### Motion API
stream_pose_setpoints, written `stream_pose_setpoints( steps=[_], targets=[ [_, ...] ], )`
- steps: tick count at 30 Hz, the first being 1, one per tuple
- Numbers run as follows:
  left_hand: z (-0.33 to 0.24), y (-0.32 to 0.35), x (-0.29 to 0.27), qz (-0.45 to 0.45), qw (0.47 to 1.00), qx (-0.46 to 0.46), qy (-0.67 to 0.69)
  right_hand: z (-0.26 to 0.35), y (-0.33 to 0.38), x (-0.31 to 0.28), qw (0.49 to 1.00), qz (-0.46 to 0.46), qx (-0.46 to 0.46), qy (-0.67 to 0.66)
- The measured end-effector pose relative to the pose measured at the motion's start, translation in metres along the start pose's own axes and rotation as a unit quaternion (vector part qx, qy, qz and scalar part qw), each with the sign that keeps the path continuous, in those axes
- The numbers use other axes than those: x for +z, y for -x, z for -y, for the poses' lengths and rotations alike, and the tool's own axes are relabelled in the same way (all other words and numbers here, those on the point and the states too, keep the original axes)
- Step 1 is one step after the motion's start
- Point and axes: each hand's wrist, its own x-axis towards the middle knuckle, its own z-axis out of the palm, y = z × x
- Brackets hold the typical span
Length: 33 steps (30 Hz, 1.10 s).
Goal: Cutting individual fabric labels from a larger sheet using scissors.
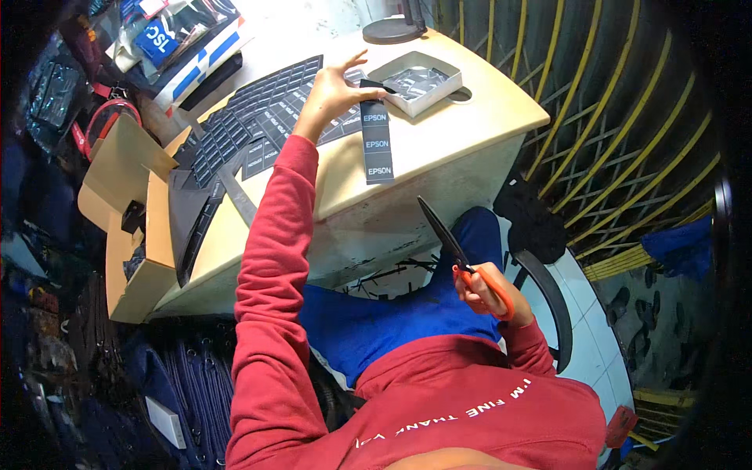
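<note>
My left hand (pixel 333 94) is raised over the table's near edge, its thumb against the top of a strip of black labels (pixel 377 145). The strip hangs down in front of the edge, with light print on each label. One finger of this hand sticks up, away from the strip. Over my lap, my right hand (pixel 484 291) is wrapped round the orange handles of a pair of scissors (pixel 443 229). The dark blades point up and to the left, apart from the strip. Just right of my left hand is a shallow white box (pixel 450 86) holding loose dark label pieces.
Printed black label sheets (pixel 270 110) spread over the wooden table (pixel 501 110). An open cardboard box (pixel 160 227) stands at its left end, with plastic-wrapped packs (pixel 168 39) behind. A round black stand base (pixel 394 30) is at the back. A yellow-and-black folding gate (pixel 619 133) borders the right.
</note>
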Motion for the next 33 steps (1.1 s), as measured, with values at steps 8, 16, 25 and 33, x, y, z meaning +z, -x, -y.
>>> stream_pose_setpoints(
  steps=[8, 16, 25, 33],
  targets=[
    [-0.032, 0.040, -0.013, -0.052, 0.986, 0.012, 0.158, 0.005, -0.027, 0.012, 0.992, -0.064, -0.099, -0.034],
    [-0.097, 0.137, -0.025, -0.028, 0.967, -0.028, 0.253, 0.052, -0.085, 0.037, 0.927, -0.183, -0.324, -0.046],
    [-0.099, 0.208, -0.028, -0.115, 0.965, -0.082, 0.223, 0.054, -0.111, 0.092, 0.959, -0.083, -0.240, -0.124],
    [-0.078, 0.247, -0.025, -0.094, 0.977, -0.044, 0.187, 0.051, -0.113, 0.105, 0.957, -0.087, -0.246, -0.125]
  ],
)
